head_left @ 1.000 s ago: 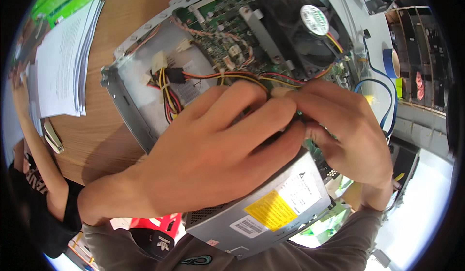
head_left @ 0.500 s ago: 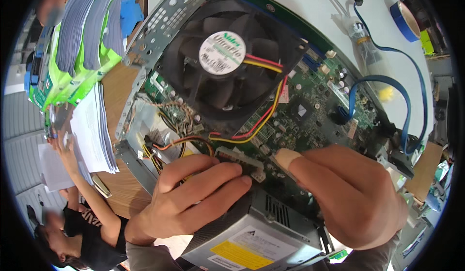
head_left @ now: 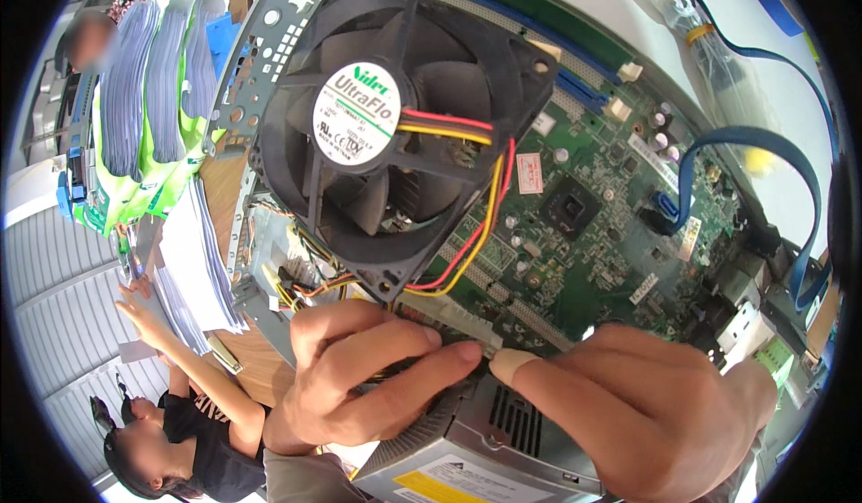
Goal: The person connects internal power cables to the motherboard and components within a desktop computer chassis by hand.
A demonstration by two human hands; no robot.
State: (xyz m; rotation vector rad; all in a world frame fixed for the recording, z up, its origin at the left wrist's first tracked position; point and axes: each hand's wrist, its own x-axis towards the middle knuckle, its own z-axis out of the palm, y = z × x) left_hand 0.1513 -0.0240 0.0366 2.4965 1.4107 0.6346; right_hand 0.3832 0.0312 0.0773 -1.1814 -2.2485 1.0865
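Observation:
My left hand (head_left: 373,373) is closed around a pale, multi-pin power connector (head_left: 467,322) at the near edge of the green motherboard (head_left: 575,269). Colored wires (head_left: 328,285) run to its left. My right hand (head_left: 655,395) is curled, one fingertip close against the connector's right end and my left fingertips; whatever it pinches is hidden. Directly above my left hand sits a large black cooling fan (head_left: 422,189) with red and yellow leads. The metal power supply (head_left: 485,440) lies just below both hands.
A blue flat cable (head_left: 763,139) loops from the board's right side over the white tabletop. A bagged bundle (head_left: 687,27) and a blue tape roll (head_left: 772,0) lie beyond the case. At left are paper stacks (head_left: 193,260), a green bag (head_left: 135,198) and another person's arm (head_left: 180,346).
My view has shifted nearer the board, so the fan looks larger and farther left. My right fingertips have come in to the connector's right end. My left hand keeps its grip.

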